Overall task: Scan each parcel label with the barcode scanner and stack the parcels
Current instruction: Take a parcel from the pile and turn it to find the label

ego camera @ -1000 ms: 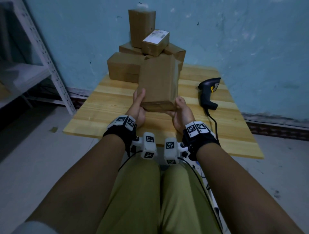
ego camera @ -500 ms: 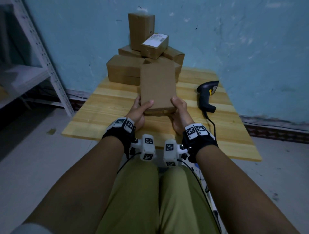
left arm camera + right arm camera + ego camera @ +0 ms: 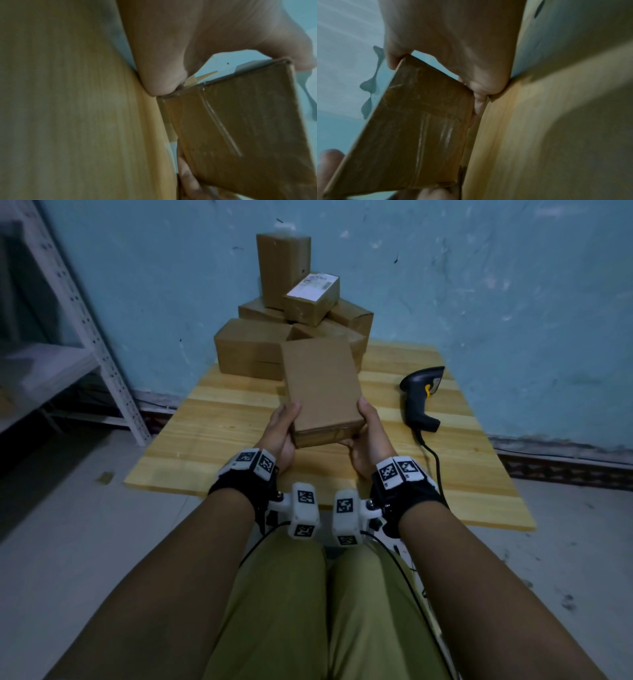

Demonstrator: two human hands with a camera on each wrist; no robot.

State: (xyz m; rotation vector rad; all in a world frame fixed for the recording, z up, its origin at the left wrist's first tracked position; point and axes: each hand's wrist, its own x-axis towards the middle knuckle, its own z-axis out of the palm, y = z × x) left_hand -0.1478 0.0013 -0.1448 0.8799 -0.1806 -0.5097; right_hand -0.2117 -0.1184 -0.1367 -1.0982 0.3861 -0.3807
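A plain brown cardboard parcel point(image 3: 320, 392) is held over the wooden table point(image 3: 212, 436), its broad unlabelled face turned up and tilted toward me. My left hand point(image 3: 282, 429) grips its near left corner and my right hand point(image 3: 368, 436) grips its near right corner. The wrist views show the taped end of the parcel point(image 3: 240, 128) point(image 3: 419, 129) just above the tabletop. A black barcode scanner point(image 3: 421, 397) lies on the table to the right of my right hand, untouched. No label shows on the held parcel.
A pile of brown parcels point(image 3: 250, 347) stands at the table's back edge against the blue wall, one with a white label point(image 3: 313, 285) on top. The scanner's cable point(image 3: 435, 470) runs toward the table's near edge. A white metal shelf point(image 3: 85, 313) stands at the left.
The parcel has been tipped from nearly upright to lying flatter, broad face up, and drawn nearer to me. Both hands kept hold of its near end.
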